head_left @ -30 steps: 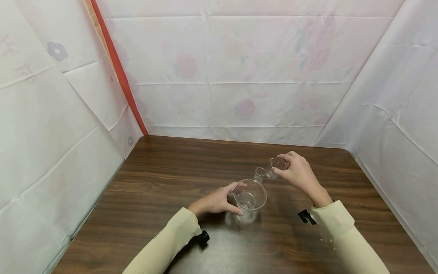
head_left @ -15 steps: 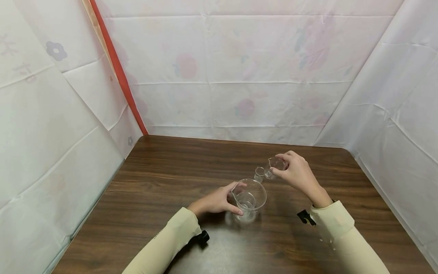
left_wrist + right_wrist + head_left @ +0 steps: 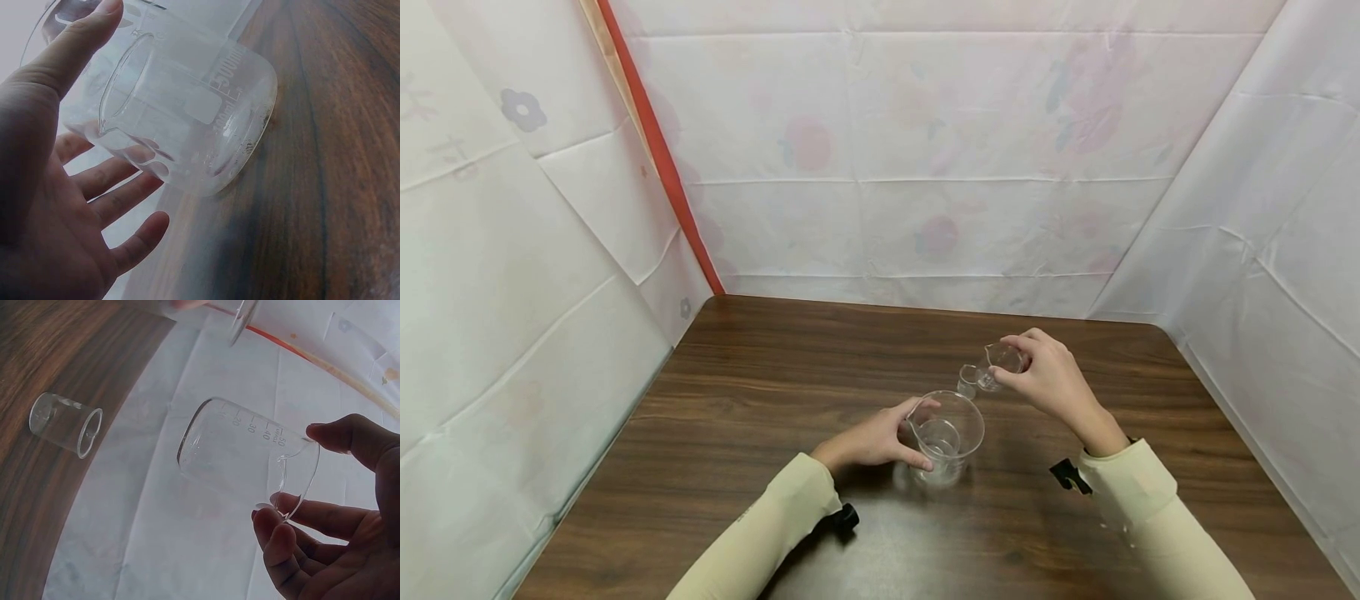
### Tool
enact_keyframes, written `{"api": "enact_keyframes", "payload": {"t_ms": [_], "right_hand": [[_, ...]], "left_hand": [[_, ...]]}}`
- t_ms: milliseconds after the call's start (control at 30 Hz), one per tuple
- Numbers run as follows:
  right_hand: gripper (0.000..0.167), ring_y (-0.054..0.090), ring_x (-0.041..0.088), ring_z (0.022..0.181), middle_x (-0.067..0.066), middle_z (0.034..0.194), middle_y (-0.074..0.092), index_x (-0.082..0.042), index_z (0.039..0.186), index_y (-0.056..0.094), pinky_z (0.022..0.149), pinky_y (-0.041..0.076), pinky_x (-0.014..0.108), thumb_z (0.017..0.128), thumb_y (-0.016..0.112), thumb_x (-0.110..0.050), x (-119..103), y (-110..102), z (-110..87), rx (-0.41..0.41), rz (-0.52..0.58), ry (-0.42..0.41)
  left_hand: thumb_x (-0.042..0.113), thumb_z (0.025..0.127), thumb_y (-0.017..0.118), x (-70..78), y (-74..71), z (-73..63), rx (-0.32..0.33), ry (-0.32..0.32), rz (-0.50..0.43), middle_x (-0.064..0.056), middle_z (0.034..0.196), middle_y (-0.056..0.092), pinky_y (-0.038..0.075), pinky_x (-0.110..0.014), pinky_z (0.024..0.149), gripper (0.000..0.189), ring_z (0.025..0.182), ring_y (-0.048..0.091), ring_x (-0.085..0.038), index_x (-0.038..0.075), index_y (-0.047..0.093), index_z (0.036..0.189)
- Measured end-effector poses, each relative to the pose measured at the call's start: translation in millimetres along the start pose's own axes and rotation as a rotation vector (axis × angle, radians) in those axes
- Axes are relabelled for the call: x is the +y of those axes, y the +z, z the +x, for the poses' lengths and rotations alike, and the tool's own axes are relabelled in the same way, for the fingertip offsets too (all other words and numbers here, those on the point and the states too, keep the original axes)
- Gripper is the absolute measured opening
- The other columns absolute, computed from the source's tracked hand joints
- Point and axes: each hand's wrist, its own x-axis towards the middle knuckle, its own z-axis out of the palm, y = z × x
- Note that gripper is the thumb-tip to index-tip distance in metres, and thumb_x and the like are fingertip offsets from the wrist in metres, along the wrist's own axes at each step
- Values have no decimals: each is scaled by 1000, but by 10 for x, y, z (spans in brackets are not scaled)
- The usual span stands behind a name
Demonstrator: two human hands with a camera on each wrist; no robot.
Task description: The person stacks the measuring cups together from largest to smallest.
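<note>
A large clear glass beaker [image 3: 973, 454] stands on the table with a smaller beaker [image 3: 938, 435] inside it. My left hand [image 3: 880, 437] holds the large beaker from its left side, thumb in front and fingers behind; 500ml markings show in the left wrist view. My right hand [image 3: 1051, 375] pinches a small beaker [image 3: 234, 447] by its rim, between thumb and fingertips. This beaker, marked up to 50, hangs above the table. Just left of it, a tiny beaker [image 3: 65, 424] stands upright on the wood, behind the large one in the head view.
The brown wood-grain table [image 3: 760, 367] is closed in by pale patterned cloth [image 3: 880, 150] at the back and sides. A red strip [image 3: 662, 158] runs down the back left corner. Black wrist cameras sit at both cuffs.
My right hand has shifted slightly left with the small beaker, bringing it closer to the tiny beaker. My left hand and the large beaker have stayed in place.
</note>
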Motion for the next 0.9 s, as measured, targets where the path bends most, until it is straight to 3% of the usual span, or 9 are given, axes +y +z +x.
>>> {"api": "enact_keyframes", "payload": {"t_ms": [900], "right_hand": [[39,49,12,68,6,87,59,0,111,69,62,40,27,78,76,-19,-145,-70,-50,29,19,-51]], "left_hand": [[35,78,82,-30,-1,7,-2,2,10,-1,140,56,48,-29,94,85,115,61,-20,22,36,147]]}}
